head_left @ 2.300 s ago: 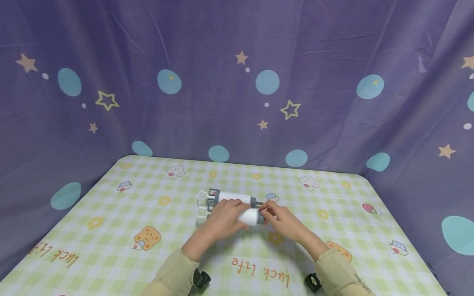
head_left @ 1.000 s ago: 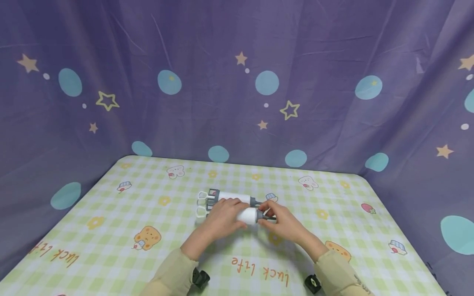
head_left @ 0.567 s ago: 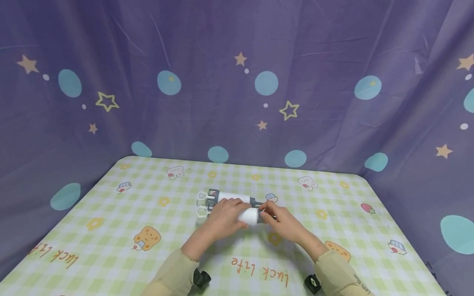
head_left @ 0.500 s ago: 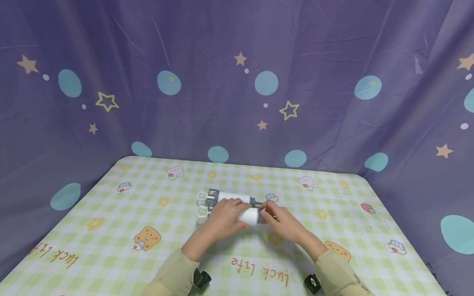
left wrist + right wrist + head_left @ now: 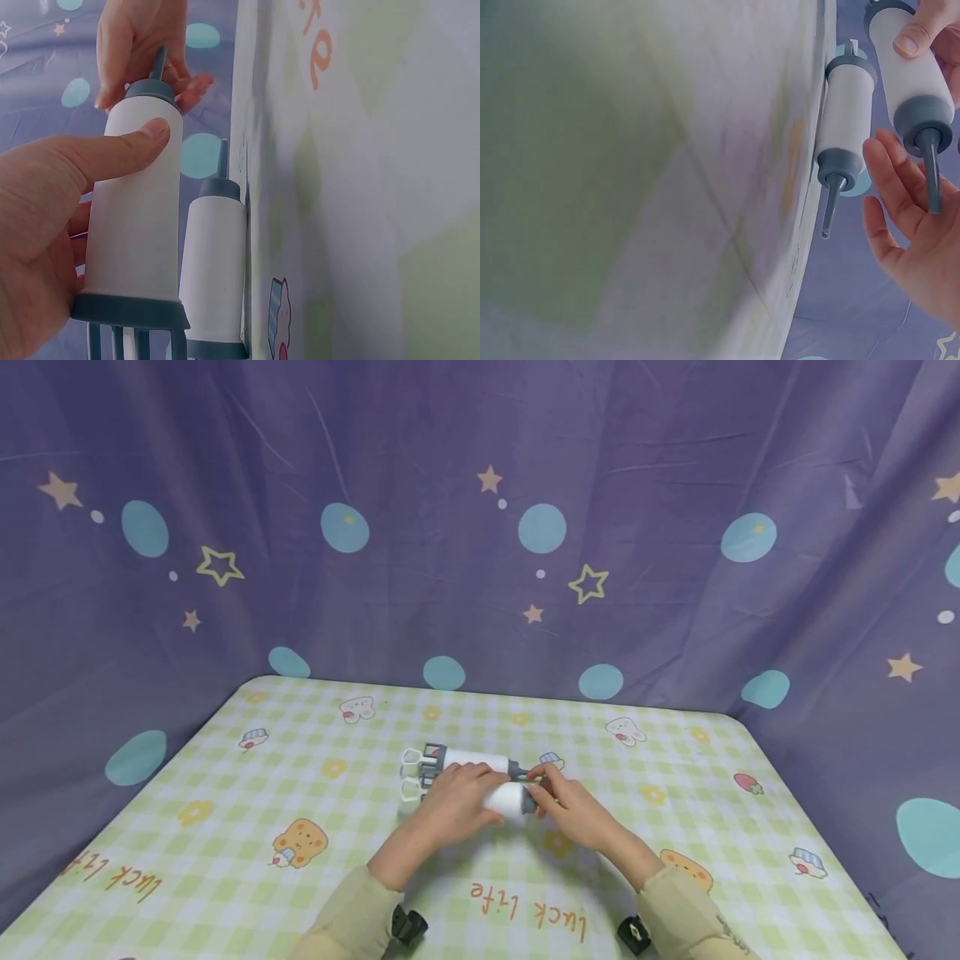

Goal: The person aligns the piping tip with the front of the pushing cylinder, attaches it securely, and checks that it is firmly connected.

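A large white syringe [image 5: 135, 210] with a grey nozzle cap [image 5: 922, 124] and slim grey nozzle is raised off the table in the left wrist view. My left hand [image 5: 457, 802] grips its barrel, thumb lying across the white side. At the other end, my right hand [image 5: 572, 810] has thumb and index finger at the two sides of the cap. The other right fingers spread loosely past it, as the right wrist view shows. Beside it, a matching second syringe [image 5: 476, 762] lies on the table untouched. White loop handles [image 5: 410, 790] stick out at the left end.
A green-and-white checked cloth [image 5: 360, 893] with printed cartoons covers the table. Behind it hangs a purple curtain [image 5: 450, 610] with stars and blue dots. Both wrists carry black camera mounts [image 5: 408, 927].
One second ago the right fingers were drawn back, showing the whole cap and nozzle; now they close in on the cap again. The left hand and the second syringe stay in place.
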Available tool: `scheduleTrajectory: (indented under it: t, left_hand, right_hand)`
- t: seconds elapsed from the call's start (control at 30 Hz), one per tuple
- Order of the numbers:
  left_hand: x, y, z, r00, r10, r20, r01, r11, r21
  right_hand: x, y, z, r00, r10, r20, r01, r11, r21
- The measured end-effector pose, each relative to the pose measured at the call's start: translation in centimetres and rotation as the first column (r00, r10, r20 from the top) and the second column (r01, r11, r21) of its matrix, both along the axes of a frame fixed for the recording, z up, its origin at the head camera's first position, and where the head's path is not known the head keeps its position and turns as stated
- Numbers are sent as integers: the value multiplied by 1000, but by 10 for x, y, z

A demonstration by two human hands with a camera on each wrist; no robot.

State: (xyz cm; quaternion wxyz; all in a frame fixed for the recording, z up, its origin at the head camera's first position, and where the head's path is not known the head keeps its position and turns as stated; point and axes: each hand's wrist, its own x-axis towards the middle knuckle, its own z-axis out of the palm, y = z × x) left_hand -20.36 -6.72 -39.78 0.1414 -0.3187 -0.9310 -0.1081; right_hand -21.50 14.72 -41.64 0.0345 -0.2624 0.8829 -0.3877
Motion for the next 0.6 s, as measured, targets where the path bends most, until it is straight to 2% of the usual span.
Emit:
scheduleTrajectory:
  t: [0.17, 0.43, 0.6]
  left_hand:
    - [0, -2, 0, 1000, 5, -2, -5, 1000, 0]
    - [-1, -2, -1, 1000, -3, -10, 3, 1000, 9]
    - [-1, -2, -1, 1000, -4, -12, 4, 1000, 9]
  right_hand:
    - [3, 1, 1, 999, 13, -34, -14, 1000, -24]
    - [4, 0, 0, 989, 60, -132, -66, 997, -43]
    - [4, 1, 0, 985, 67, -158, -75, 996, -45]
